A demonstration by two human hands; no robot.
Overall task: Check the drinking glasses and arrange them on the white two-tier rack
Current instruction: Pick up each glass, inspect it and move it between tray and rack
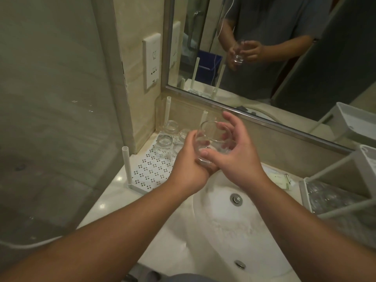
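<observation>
A clear glass (pixel 211 141) is held over the sink (pixel 223 231), cupped by the left hand (pixel 189 169) and curled right hand (pixel 236 157). Being smooth, it could slip and shatter before the rack (pixel 150 174) is reached.

A pale, glossy stone counter (pixel 114 186) runs beneath the mirror, with a white oval basin (pixel 223 224) sunk into it. At the back left corner a white perforated rack tray (pixel 151 173) with upright white posts sits on it. Small pale sachets (pixel 281 180) lie near the right, beside a white wire basket rack (pixel 309 192).
</observation>
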